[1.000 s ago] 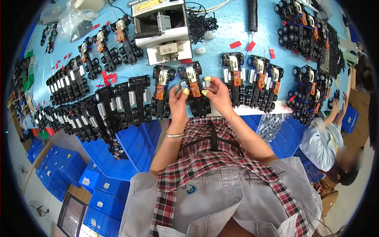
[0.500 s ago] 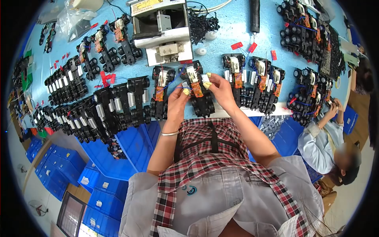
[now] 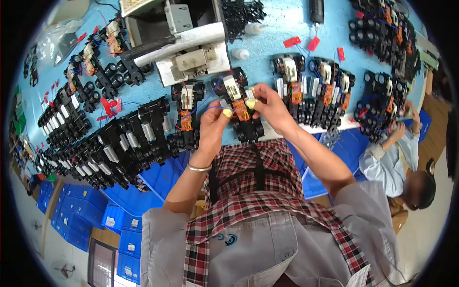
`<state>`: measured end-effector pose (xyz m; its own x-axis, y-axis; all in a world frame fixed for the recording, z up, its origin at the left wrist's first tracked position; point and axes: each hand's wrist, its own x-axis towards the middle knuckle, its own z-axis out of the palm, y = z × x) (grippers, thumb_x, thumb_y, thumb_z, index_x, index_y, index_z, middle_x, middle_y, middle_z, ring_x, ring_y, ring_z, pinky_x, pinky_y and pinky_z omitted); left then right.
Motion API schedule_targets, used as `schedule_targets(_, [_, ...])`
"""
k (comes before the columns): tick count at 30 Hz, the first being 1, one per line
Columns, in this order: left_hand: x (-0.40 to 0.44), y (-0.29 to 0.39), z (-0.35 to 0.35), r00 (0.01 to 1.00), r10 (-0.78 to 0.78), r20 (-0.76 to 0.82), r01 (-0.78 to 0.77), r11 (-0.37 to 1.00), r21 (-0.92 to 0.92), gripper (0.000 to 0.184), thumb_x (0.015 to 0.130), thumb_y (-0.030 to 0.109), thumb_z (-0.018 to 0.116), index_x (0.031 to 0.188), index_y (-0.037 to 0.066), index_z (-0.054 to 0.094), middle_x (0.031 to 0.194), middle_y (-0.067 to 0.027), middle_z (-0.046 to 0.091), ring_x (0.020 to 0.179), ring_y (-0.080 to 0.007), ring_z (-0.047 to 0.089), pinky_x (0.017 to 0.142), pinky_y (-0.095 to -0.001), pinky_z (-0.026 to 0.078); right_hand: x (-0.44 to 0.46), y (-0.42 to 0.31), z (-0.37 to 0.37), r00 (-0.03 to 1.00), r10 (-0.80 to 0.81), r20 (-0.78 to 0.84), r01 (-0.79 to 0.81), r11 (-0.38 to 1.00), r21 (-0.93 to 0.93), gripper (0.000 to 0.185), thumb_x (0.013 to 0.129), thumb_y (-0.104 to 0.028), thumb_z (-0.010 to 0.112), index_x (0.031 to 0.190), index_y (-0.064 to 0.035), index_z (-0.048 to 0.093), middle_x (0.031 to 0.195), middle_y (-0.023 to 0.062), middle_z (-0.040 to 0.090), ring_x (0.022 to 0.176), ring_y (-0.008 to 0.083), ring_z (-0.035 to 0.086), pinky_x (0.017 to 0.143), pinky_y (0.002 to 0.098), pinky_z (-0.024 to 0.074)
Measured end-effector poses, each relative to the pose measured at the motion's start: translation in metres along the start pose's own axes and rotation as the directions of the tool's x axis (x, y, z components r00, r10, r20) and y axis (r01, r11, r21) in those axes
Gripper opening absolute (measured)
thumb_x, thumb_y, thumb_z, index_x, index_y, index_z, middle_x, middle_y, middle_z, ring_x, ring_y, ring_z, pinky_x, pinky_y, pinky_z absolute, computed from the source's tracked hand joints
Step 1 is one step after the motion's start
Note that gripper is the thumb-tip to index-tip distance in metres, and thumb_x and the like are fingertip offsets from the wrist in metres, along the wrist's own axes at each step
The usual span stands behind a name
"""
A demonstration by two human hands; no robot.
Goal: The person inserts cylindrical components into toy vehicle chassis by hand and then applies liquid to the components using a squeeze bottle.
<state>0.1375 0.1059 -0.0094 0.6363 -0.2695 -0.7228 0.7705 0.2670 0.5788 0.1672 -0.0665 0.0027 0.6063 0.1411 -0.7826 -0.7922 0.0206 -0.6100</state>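
Observation:
A black wheeled chassis (image 3: 245, 128) with a white block and an orange board lies between my hands at the table's front edge. My left hand (image 3: 216, 125) is closed at its left side, its yellow-covered fingertips around a small silver part (image 3: 223, 103). On the right side my right hand (image 3: 271, 107) pinches another small silver part (image 3: 249, 93), mostly covered by the fingers. Another chassis (image 3: 186, 115) with an orange board lies just left of my left hand.
A large metal machine (image 3: 191, 60) stands behind the left hand. Rows of chassis (image 3: 107, 153) fill the left, and more (image 3: 291, 86) lie right. A black tool (image 3: 316, 12) is at the back. Blue bins (image 3: 79, 203) are below left. A co-worker (image 3: 389, 162) is at the far right.
The view has shifted, so the machine appears larger and farther left. My hands have stayed at the chassis sides, with the right fingers closed in nearer to it. The co-worker's hands have moved.

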Motion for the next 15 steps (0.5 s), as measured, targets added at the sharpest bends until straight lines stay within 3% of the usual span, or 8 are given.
schedule_targets(5, [0.001,0.011,0.013,0.997,0.083,0.0,-0.082,0.996,-0.035,0.032,0.087,0.011,0.05,0.117,0.003,0.041,0.103,-0.0049,0.057,0.091,-0.0101,0.054,0.078,-0.0233,0.043,-0.005,0.003,0.003,0.996,-0.061,-0.068,0.063,0.997,0.035,0.019,0.08,-0.003,0.052,0.098,-0.0005,0.046,0.093,0.0106,0.052,0.073,0.0187,0.055,0.058,0.0283,0.0485])
schedule_targets(7, [-0.001,0.01,0.014,0.992,0.129,0.006,-0.129,0.991,0.016,0.036,0.087,0.01,0.05,0.12,0.002,0.038,0.102,-0.0048,0.057,0.088,-0.0097,0.054,0.075,-0.0226,0.043,-0.008,0.032,0.004,0.942,-0.295,-0.16,0.226,0.91,-0.349,0.023,0.079,-0.002,0.051,0.101,-0.0008,0.045,0.1,0.0173,0.051,0.08,0.0297,0.056,0.067,0.0353,0.0475])
schedule_targets(8, [-0.006,0.007,0.019,0.991,0.135,-0.011,-0.134,0.989,0.062,0.04,0.087,0.01,0.05,0.122,0.002,0.034,0.102,-0.0045,0.056,0.086,-0.0086,0.053,0.072,-0.022,0.043,-0.024,0.02,0.008,0.927,-0.332,-0.172,0.258,0.902,-0.346,0.023,0.079,-0.002,0.051,0.101,-0.0008,0.045,0.1,0.0173,0.051,0.08,0.0297,0.056,0.067,0.0353,0.0475])
schedule_targets(10, [-0.002,0.007,0.036,0.991,0.133,-0.021,-0.129,0.985,0.118,0.044,0.086,0.01,0.05,0.125,0.001,0.031,0.101,-0.0042,0.056,0.085,-0.0074,0.052,0.07,-0.0213,0.043,-0.066,-0.011,0.011,0.756,-0.614,-0.229,0.214,0.562,-0.799,0.028,0.082,-0.002,0.048,0.11,0.0,0.046,0.101,0.0103,0.054,0.087,0.0161,0.056,0.067,0.0302,0.0487])
schedule_targets(11, [0.002,0.008,0.046,0.979,0.201,-0.023,-0.193,0.96,0.203,0.046,0.086,0.009,0.05,0.126,0.001,0.029,0.1,-0.0063,0.057,0.085,-0.0101,0.054,0.069,-0.0232,0.043,-0.076,-0.014,0.005,0.754,-0.611,-0.243,0.212,0.575,-0.79,0.028,0.082,-0.002,0.048,0.11,0.0,0.046,0.101,0.0103,0.054,0.087,0.0161,0.056,0.067,0.0302,0.0487])
schedule_targets(13, [0.005,0.01,0.065,0.943,0.334,-0.012,-0.306,0.878,0.367,0.051,0.085,0.009,0.05,0.128,0.001,0.024,0.099,-0.0105,0.058,0.084,-0.0156,0.056,0.068,-0.0269,0.044,-0.095,-0.006,-0.019,0.632,-0.724,-0.277,0.462,0.639,-0.615,0.022,0.082,-0.002,0.048,0.104,0.0009,0.053,0.097,0.01,0.056,0.085,0.0161,0.057,0.071,0.028,0.0467])
schedule_targets(14, [0.001,0.011,0.074,0.943,0.331,-0.01,-0.303,0.873,0.381,0.051,0.085,0.009,0.05,0.128,0.001,0.024,0.099,-0.0105,0.058,0.084,-0.0156,0.056,0.068,-0.0269,0.044,-0.106,0.008,-0.033,0.671,-0.598,-0.439,0.421,0.794,-0.439,0.019,0.083,-0.003,0.049,0.1,0.0014,0.055,0.094,0.009,0.057,0.083,0.0151,0.057,0.071,0.0264,0.046])
schedule_targets(15, [-0.003,0.015,0.085,0.948,0.319,0.009,-0.257,0.747,0.613,0.052,0.084,0.009,0.05,0.128,0.001,0.024,0.098,-0.0134,0.057,0.084,-0.0197,0.057,0.067,-0.0296,0.045,-0.117,0.027,-0.049,0.7,-0.444,-0.56,0.382,0.895,-0.231,0.016,0.083,-0.004,0.049,0.096,0.0019,0.057,0.091,0.0081,0.058,0.081,0.0141,0.057,0.072,0.0249,0.0452])
